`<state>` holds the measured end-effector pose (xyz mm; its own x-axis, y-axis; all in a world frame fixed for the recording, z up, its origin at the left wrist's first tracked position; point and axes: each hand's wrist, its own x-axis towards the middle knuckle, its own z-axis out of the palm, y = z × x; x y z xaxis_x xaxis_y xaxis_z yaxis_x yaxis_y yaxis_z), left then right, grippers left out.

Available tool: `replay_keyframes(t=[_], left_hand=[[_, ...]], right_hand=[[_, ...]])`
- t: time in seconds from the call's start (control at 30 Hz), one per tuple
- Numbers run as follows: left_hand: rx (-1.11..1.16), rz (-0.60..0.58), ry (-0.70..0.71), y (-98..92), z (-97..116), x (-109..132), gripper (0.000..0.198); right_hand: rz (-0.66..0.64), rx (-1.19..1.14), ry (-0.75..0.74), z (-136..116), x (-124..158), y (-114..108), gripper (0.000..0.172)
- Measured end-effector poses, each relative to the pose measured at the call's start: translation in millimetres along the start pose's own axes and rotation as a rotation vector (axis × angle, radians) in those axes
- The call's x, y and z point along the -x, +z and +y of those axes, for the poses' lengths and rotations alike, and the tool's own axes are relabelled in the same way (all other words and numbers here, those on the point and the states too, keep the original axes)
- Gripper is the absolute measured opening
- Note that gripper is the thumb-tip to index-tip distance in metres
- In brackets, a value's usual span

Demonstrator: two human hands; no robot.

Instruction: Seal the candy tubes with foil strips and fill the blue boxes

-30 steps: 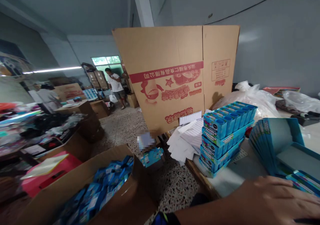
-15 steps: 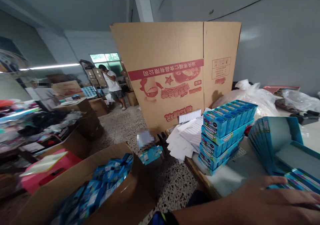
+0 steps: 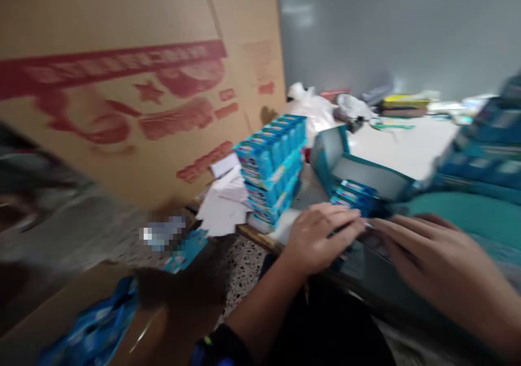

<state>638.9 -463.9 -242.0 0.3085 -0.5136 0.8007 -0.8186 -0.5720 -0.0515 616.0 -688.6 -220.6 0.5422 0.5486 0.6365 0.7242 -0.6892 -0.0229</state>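
Observation:
My left hand (image 3: 325, 236) reaches over the table edge, its fingers curled over the near end of some small blue boxes (image 3: 354, 195). Close beside it on the right is my right hand (image 3: 423, 252), fingers bent and pointing toward the left one; blur and the fingers hide what either one holds. Behind the hands stands an open blue carton (image 3: 366, 171) with a pale inside. To the left, a tall stack of blue packs (image 3: 272, 165) rests on the table.
A large printed cardboard sheet (image 3: 163, 95) rises at the left. White papers (image 3: 228, 203) lie by the stack. Below left is a cardboard box (image 3: 175, 322) with blue packs. Blue packs (image 3: 488, 149) are piled at the right, near a green round surface (image 3: 468, 214).
The view has swung right and is blurred. My right hand now shows beside the left, and the left hand appears nearer the middle. The standing person is out of view.

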Motion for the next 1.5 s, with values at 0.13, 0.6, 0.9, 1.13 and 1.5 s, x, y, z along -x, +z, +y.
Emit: replay_keyframes(t=[0.13, 0.6, 0.9, 1.13, 1.5], left_hand=[[0.031, 0.073, 0.073, 4.6, -11, -5, 0.035], [-0.002, 0.064, 0.087, 12.2, -20, -12, 0.045], [-0.016, 0.082, 0.117, 11.4, -19, -8, 0.046], [-0.018, 0.079, 0.131, 12.9, -20, -7, 0.043], [-0.002, 0.1, 0.195, 14.9, -22, -4, 0.039]], right_hand=[[-0.077, 0.044, 0.1, -2, -14, -4, 0.028], [-0.075, 0.016, 0.11, 4, -18, -4, 0.024], [-0.047, 0.013, 0.115, 1, -18, -4, 0.023], [-0.043, 0.02, 0.123, 2, -18, -4, 0.024], [-0.02, 0.014, 0.126, 1, -17, 0, 0.022]])
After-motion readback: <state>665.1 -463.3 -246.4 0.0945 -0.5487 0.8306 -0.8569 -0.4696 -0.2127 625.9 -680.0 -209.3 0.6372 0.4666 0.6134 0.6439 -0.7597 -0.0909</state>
